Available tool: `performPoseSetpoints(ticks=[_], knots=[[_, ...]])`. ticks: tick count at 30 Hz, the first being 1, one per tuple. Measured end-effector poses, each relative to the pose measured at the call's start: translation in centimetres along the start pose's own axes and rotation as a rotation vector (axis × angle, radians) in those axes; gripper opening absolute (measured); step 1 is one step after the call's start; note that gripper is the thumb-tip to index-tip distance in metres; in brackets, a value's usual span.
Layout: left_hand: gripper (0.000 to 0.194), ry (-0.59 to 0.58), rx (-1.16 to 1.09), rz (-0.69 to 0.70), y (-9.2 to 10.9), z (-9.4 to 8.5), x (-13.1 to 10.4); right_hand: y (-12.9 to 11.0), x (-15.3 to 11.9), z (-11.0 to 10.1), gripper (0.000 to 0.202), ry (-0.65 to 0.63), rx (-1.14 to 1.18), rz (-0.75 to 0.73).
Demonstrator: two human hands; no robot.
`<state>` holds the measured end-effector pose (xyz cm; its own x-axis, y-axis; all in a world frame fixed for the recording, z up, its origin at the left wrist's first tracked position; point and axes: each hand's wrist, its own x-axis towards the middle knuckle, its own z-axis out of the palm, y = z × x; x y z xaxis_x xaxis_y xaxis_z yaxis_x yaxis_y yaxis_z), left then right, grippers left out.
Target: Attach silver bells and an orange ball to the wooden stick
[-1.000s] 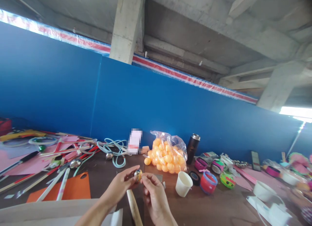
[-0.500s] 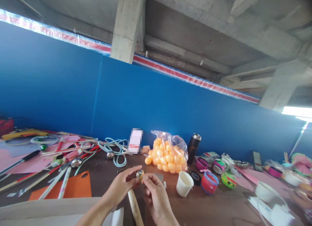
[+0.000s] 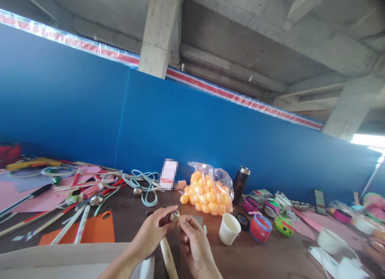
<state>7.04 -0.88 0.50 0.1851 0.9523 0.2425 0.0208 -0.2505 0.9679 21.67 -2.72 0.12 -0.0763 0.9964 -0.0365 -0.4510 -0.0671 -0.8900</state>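
Looks forward from head across tabletop at blue partition behind bag of balls; catches left hand and right hand up close, before bag.

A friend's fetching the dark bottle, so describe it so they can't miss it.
Find the blue wall behind the table. Before it sits a clear bag of orange balls, and just right of that stands the dark bottle. It is tall and black with a silvery top, unlike the low white cup nearby.
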Motion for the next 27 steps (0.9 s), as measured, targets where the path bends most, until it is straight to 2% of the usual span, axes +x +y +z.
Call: performPoseSetpoints(ticks=[8, 17, 27], knots=[[0.048, -0.006, 0.055, 0.02, 0.13, -0.01, -0.01, 0.2, 0.08, -0.29, 0.024, -0.004, 0.009, 0.019], [0.05, -0.035, 0.081, 0.011, -0.69, -0.05, 0.27, 0.23, 0.14, -0.22, 0.025, 0.002, -0.042, 0.014], [0.052, -0.049, 0.075, -0.002, 0.18, 0.0, -0.05, 0.02, 0.03, 0.12, 0.025, 0.008, -0.051, 0.006]])
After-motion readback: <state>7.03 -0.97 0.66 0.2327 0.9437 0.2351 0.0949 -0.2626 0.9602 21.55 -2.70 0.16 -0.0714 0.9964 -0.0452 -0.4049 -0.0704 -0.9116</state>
